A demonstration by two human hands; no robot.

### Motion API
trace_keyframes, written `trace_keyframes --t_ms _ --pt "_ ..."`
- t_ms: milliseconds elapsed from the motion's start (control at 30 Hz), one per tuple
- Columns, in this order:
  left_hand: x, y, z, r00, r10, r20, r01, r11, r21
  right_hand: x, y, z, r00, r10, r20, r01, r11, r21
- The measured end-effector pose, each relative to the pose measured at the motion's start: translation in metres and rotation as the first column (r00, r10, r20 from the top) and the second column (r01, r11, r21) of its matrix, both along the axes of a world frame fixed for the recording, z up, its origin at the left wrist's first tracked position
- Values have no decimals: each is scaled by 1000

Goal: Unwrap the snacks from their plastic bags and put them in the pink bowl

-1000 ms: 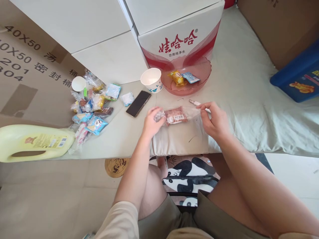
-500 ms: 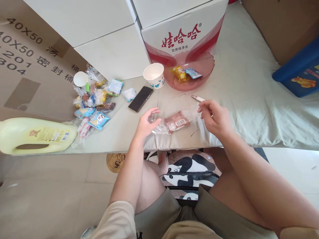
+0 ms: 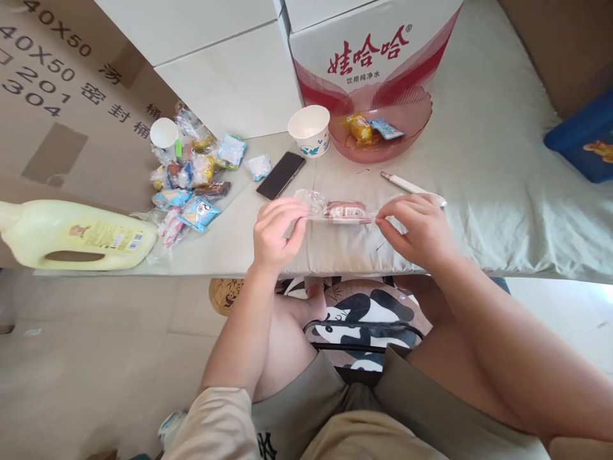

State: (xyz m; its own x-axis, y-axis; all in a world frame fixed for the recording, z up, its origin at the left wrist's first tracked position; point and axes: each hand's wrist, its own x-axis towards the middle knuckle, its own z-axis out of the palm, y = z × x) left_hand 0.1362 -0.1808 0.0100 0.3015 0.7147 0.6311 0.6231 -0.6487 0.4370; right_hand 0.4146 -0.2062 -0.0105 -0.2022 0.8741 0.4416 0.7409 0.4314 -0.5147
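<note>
A clear-wrapped reddish snack packet (image 3: 345, 210) is stretched flat between my two hands just above the cloth-covered surface (image 3: 479, 166). My left hand (image 3: 275, 231) pinches the packet's left end of clear wrapper. At the packet's right end my right hand (image 3: 417, 229) pinches the wrapper between thumb and fingers. A white pen (image 3: 407, 184) lies on the cloth just beyond my right hand.
A pink bowl (image 3: 412, 115) with two wrapped snacks stands at the back, beside a paper cup (image 3: 311, 130). A black phone (image 3: 280, 175), a pile of several wrapped snacks (image 3: 191, 179), a second cup (image 3: 164, 133) and a yellow jug (image 3: 71, 233) lie left. A red-and-white carton (image 3: 368, 57) stands behind.
My left hand let go of the packet's left end, opened, then took hold of it again. The packet now sits edge-on and pulled taut between both hands.
</note>
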Motion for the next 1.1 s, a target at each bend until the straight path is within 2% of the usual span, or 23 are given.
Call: trace_keyframes --t_ms 67,100,133,200,233,267,300,367,400,467,533,600,633,700,767,800,833,900,967,1000,1067,1100 --pt "-6 -17 6 996 -17 -88 2 987 -159 1 -9 6 986 169 -1 -167 976 -140" --pt "-9 -24 8 989 -59 -135 15 952 -307 2 -13 7 964 265 8 -256 937 -240" --pt "-12 -29 8 977 -129 -168 33 876 -482 2 -17 6 936 350 25 -321 882 -345" --pt "-17 -35 6 948 -263 -181 32 641 -767 2 -22 2 892 445 82 -345 786 -513" --pt "-18 -35 4 945 -272 -184 2 563 -826 1 -23 -1 889 439 128 -301 774 -558" --pt "-19 -32 1 950 -237 -202 -40 551 -833 0 -24 -4 897 403 180 -237 783 -576" --pt "-18 -29 -3 957 -169 -235 -88 601 -795 -1 -24 -7 910 347 227 -164 804 -572" --pt "-13 -20 -12 959 -14 -283 -175 755 -632 -4 -22 -10 933 213 289 -30 849 -527" --pt "-9 -15 -17 958 21 -286 -186 804 -565 -6 -21 -12 943 155 293 11 869 -494" --pt "2 -6 -28 962 -21 -271 -132 834 -536 -11 -17 -17 967 95 235 8 916 -402" --pt "13 2 -37 974 -104 -203 -34 813 -582 -17 -13 -24 981 127 149 -80 955 -286" --pt "24 8 -43 990 -131 -58 66 776 -627 -22 -7 -32 973 208 96 -184 961 -208" --pt "29 12 -45 994 -106 41 107 752 -650 -23 -4 -36 966 243 84 -223 955 -196" --pt "37 19 -47 966 12 259 185 670 -719 -26 3 -42 962 271 33 -259 945 -198" --pt "41 28 -47 885 183 428 260 568 -781 -27 11 -42 959 272 -84 -284 937 -206" --pt "41 34 -47 836 267 479 285 534 -796 -26 15 -41 951 270 -152 -297 933 -204" --pt "40 39 -47 793 338 508 289 525 -801 -26 19 -40 943 255 -213 -297 934 -196" --pt "36 51 -49 753 419 507 212 574 -791 -26 26 -36 943 169 -286 -228 955 -187" --pt "29 61 -52 789 434 435 61 650 -757 -25 32 -32 947 -5 -320 -74 969 -234" --pt "25 65 -53 820 425 382 -9 678 -735 -25 35 -30 932 -102 -346 -1 959 -285" --pt "18 69 -56 874 391 288 -80 701 -709 -26 44 -27 856 -256 -449 63 914 -401" --pt "15 69 -57 890 376 259 -89 699 -709 -27 49 -26 789 -314 -528 65 898 -436"
